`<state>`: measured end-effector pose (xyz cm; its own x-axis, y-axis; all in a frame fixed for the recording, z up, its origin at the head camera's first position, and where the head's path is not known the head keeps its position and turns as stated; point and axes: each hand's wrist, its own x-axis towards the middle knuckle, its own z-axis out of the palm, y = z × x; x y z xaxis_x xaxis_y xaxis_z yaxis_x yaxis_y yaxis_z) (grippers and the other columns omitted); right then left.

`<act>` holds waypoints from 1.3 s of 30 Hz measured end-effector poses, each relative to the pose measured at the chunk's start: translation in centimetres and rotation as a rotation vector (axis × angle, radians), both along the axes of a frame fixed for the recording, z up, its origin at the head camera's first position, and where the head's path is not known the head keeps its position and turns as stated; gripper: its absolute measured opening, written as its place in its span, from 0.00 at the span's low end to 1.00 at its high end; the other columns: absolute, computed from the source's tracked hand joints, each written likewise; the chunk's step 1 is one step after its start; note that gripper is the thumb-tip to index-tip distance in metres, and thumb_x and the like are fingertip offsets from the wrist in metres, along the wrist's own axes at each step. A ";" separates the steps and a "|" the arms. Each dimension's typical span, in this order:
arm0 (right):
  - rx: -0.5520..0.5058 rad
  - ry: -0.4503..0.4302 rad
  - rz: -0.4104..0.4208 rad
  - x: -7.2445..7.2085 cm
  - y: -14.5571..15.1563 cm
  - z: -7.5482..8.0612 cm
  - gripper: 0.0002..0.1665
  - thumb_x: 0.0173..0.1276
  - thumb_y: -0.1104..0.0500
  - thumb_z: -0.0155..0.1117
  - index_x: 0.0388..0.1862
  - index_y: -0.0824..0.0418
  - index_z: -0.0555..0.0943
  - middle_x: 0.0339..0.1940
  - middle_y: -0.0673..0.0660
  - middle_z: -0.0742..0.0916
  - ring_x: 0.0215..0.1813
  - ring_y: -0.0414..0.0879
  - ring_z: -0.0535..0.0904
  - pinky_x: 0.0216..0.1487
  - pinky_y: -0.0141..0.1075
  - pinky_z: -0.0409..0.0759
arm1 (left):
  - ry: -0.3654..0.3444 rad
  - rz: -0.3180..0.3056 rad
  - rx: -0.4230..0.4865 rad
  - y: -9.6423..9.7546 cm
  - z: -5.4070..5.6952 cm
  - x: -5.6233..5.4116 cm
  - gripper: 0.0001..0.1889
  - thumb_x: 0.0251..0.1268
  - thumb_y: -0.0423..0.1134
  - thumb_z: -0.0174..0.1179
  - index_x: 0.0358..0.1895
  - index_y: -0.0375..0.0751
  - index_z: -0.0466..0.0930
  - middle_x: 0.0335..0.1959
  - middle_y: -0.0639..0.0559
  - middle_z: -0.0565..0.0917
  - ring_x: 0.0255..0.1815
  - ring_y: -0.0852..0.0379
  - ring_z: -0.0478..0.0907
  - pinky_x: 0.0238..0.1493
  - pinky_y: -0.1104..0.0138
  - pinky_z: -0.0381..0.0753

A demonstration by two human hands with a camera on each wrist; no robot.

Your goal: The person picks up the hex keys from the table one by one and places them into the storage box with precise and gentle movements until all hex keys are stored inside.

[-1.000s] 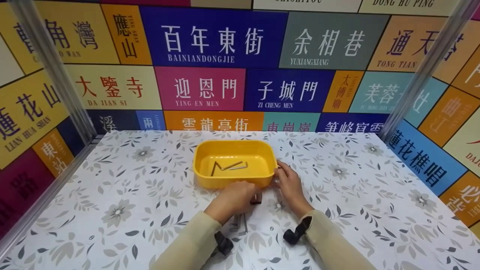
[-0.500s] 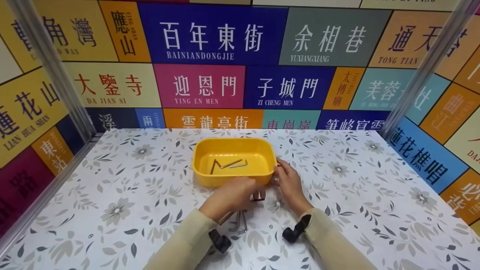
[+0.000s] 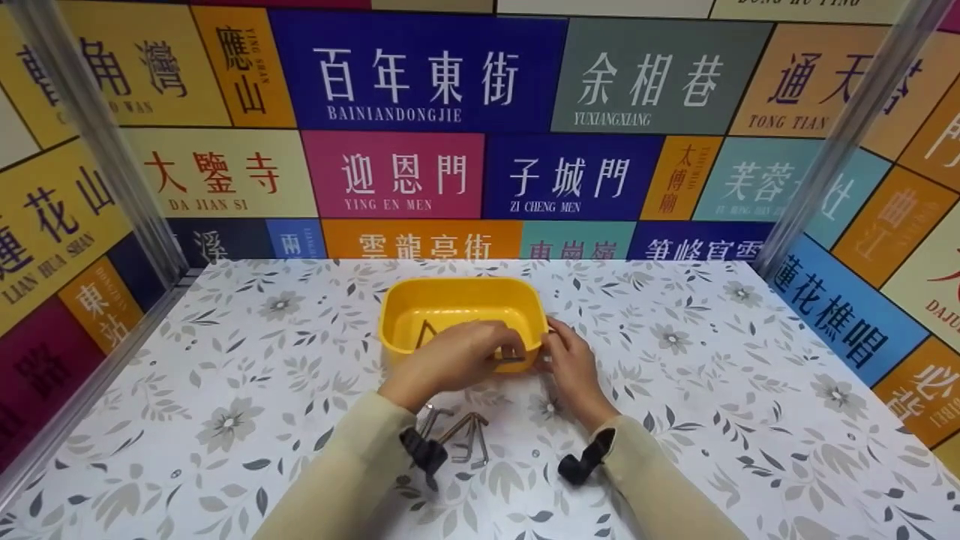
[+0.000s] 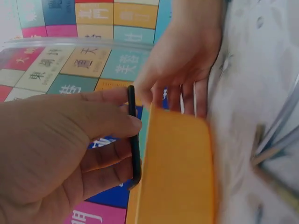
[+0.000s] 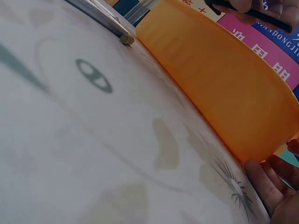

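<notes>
My left hand pinches a dark hex key between thumb and fingers, over the front rim of a yellow plastic box. In the left wrist view the key overlaps the box's rim. My right hand is at the right end of the box, its fingers against the outer wall low down near the tablecloth. Inside the box lies a bent hex key; my left hand hides the rest of the box floor. On the cloth in front lie several loose hex keys, some silver, some bronze.
A white tablecloth with grey leaves and flowers covers the table. Panels with coloured signs stand behind and at the sides, with clear upright strips at the corners. A black camera strap sits on each wrist.
My left hand has lifted from the loose hex keys and moved forward over the box's front rim with a key, uncovering more keys on the cloth. My right hand stays at the box.
</notes>
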<state>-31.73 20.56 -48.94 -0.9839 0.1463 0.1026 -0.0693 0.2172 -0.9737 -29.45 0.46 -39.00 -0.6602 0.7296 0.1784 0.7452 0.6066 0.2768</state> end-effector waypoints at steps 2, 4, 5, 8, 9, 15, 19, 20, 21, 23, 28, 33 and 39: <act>0.002 -0.002 -0.004 -0.1 0.0 0.0 0.29 0.77 0.55 0.48 0.74 0.57 0.71 0.65 0.62 0.82 0.53 0.51 0.84 0.51 0.41 0.87 | -0.017 0.014 0.016 -0.3 0.2 -0.7 0.12 0.69 0.31 0.61 0.51 0.46 0.86 0.49 0.51 0.89 0.50 0.53 0.85 0.58 0.63 0.83; 0.000 -0.011 -0.006 0.0 0.1 0.0 0.29 0.76 0.55 0.48 0.75 0.56 0.71 0.66 0.61 0.82 0.53 0.51 0.84 0.51 0.41 0.87 | -0.033 0.035 0.016 -0.6 0.3 -1.4 0.12 0.71 0.29 0.58 0.52 0.45 0.85 0.50 0.50 0.88 0.52 0.52 0.85 0.60 0.62 0.82; 0.000 -0.015 -0.006 0.0 0.1 -0.1 0.29 0.77 0.55 0.48 0.75 0.57 0.70 0.67 0.61 0.81 0.53 0.50 0.84 0.51 0.41 0.87 | -0.042 0.043 0.016 -0.7 0.3 -1.8 0.12 0.72 0.29 0.57 0.52 0.44 0.85 0.51 0.50 0.88 0.53 0.52 0.84 0.61 0.62 0.82; 0.003 -0.024 -0.008 -0.1 0.2 -0.2 0.29 0.76 0.55 0.48 0.75 0.56 0.70 0.66 0.61 0.82 0.52 0.50 0.84 0.52 0.41 0.87 | -0.090 0.090 0.024 -1.1 0.3 -3.0 0.13 0.73 0.29 0.55 0.54 0.44 0.83 0.52 0.49 0.87 0.55 0.51 0.83 0.63 0.60 0.80; 0.005 -0.026 -0.007 -0.1 0.3 -0.2 0.29 0.77 0.55 0.47 0.75 0.56 0.70 0.65 0.62 0.82 0.52 0.50 0.83 0.52 0.41 0.86 | -0.108 0.104 0.028 -1.2 0.2 -3.3 0.13 0.73 0.29 0.56 0.54 0.43 0.83 0.52 0.49 0.86 0.55 0.51 0.83 0.64 0.60 0.80; 0.023 -0.040 -0.006 0.0 0.3 -0.2 0.29 0.77 0.54 0.46 0.76 0.54 0.69 0.65 0.60 0.82 0.53 0.50 0.82 0.53 0.41 0.86 | -0.196 0.149 0.057 -1.4 -0.5 -5.1 0.15 0.70 0.26 0.56 0.55 0.43 0.81 0.51 0.48 0.85 0.53 0.51 0.80 0.66 0.59 0.78; 0.004 -0.042 -0.005 0.0 0.2 -0.1 0.29 0.77 0.55 0.46 0.76 0.55 0.69 0.65 0.61 0.82 0.53 0.50 0.82 0.52 0.40 0.86 | -0.244 0.171 0.047 -1.3 -1.3 -5.8 0.16 0.70 0.25 0.55 0.56 0.44 0.80 0.52 0.49 0.85 0.53 0.52 0.79 0.68 0.59 0.77; -0.005 -0.039 -0.004 0.0 0.2 -0.2 0.29 0.77 0.55 0.46 0.76 0.55 0.69 0.65 0.62 0.82 0.52 0.50 0.82 0.52 0.40 0.86 | -0.252 0.174 0.043 -1.3 -1.4 -6.0 0.16 0.70 0.25 0.55 0.56 0.44 0.80 0.52 0.49 0.84 0.54 0.52 0.79 0.68 0.59 0.77; -0.017 -0.040 -0.003 0.0 0.1 -0.1 0.29 0.77 0.55 0.47 0.76 0.55 0.69 0.65 0.62 0.82 0.52 0.50 0.82 0.52 0.41 0.86 | -0.266 0.181 0.040 -1.2 -1.6 -6.1 0.16 0.70 0.25 0.55 0.56 0.44 0.80 0.53 0.49 0.84 0.54 0.52 0.79 0.68 0.58 0.77; -0.038 -0.038 0.000 0.0 0.1 -0.2 0.29 0.77 0.55 0.47 0.76 0.56 0.69 0.65 0.63 0.82 0.52 0.50 0.83 0.53 0.41 0.86 | -0.294 0.195 0.035 -1.1 -1.9 -6.3 0.17 0.69 0.24 0.56 0.56 0.44 0.80 0.53 0.49 0.84 0.54 0.51 0.78 0.69 0.58 0.76; -0.038 -0.033 0.007 -0.1 0.0 -0.1 0.30 0.77 0.55 0.48 0.76 0.57 0.69 0.68 0.64 0.80 0.54 0.52 0.83 0.54 0.43 0.86 | -0.359 0.219 0.026 -0.9 -2.3 -6.8 0.17 0.67 0.24 0.57 0.55 0.43 0.80 0.52 0.47 0.84 0.52 0.51 0.77 0.70 0.58 0.75; -0.010 -0.029 0.004 -0.1 0.1 0.0 0.29 0.77 0.54 0.48 0.76 0.55 0.69 0.70 0.61 0.79 0.58 0.53 0.82 0.53 0.43 0.86 | -0.351 0.211 0.026 -0.6 -2.4 -7.4 0.13 0.67 0.28 0.61 0.53 0.41 0.82 0.49 0.47 0.85 0.50 0.50 0.77 0.67 0.58 0.76; 0.004 -0.043 -0.003 -0.1 0.1 0.1 0.29 0.77 0.53 0.47 0.76 0.53 0.69 0.68 0.60 0.80 0.57 0.53 0.82 0.54 0.42 0.86 | -0.387 0.247 0.029 -0.6 -2.7 -7.9 0.12 0.68 0.34 0.64 0.52 0.44 0.83 0.48 0.49 0.86 0.48 0.51 0.77 0.64 0.59 0.77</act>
<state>-31.81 20.65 -48.81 -0.9870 0.1487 0.0612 -0.0272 0.2211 -0.9749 -37.35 -0.13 -41.67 -0.8357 0.5404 -0.0975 0.4178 0.7409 0.5258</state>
